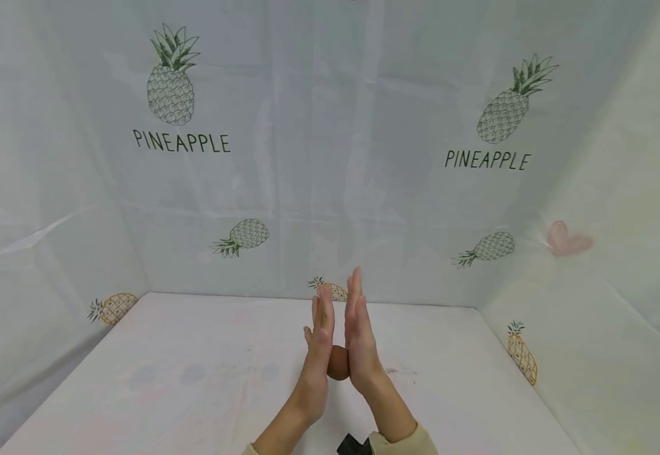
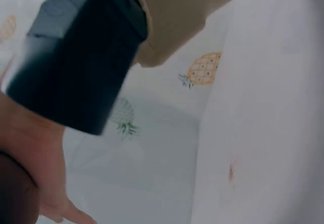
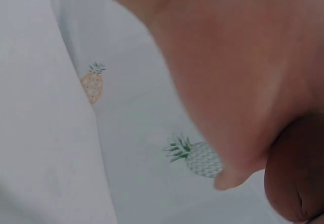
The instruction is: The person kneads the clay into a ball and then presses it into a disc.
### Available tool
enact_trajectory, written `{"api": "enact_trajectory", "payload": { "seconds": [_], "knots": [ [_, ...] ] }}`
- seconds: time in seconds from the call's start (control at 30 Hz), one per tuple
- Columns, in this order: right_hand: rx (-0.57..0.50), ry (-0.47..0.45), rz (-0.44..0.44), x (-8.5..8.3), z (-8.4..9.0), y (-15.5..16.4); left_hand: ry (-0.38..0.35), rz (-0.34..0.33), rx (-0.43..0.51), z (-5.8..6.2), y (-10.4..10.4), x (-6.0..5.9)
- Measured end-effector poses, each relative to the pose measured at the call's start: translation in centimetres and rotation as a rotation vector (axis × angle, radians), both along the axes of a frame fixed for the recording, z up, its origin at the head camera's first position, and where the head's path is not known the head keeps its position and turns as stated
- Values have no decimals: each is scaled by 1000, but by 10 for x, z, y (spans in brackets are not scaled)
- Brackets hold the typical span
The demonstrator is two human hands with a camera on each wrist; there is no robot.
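A smooth brown ball of clay sits between my two palms, in the middle of the head view. My left hand presses on its left side and my right hand on its right. Both hands point away and upward with straight fingers, and a gap shows between the palms above the ball. In the right wrist view the clay ball bears a small crack, with a palm against it. Only part of the clay ball shows at the lower left of the left wrist view.
Below the hands lies a white tabletop with faint coloured stains. A pale curtain printed with pineapples hangs behind the table and along its sides. A dark wrist mount sits by the right sleeve.
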State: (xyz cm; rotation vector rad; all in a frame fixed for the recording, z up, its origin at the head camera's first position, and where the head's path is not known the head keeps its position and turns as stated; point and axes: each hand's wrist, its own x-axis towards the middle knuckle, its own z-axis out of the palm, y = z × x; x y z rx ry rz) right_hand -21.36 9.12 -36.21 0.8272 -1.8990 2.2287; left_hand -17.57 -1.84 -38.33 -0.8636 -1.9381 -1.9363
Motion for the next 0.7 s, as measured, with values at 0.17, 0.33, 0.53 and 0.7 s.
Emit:
{"api": "enact_trajectory", "payload": {
  "seconds": [0.17, 0.33, 0.53, 0.7],
  "knots": [
    [39, -72, 95, -5, -8, -5, 8, 41, -10, 3, -5, 1],
    [93, -83, 184, -2, -13, -16, 4, 71, 25, 10, -14, -1],
    [113, -71, 211, 7, -15, -27, -3, 110, 60, 16, -26, -6],
    [91, -67, 200, 14, -13, -30, -9, 137, 61, 14, -33, -12]
  ]
}}
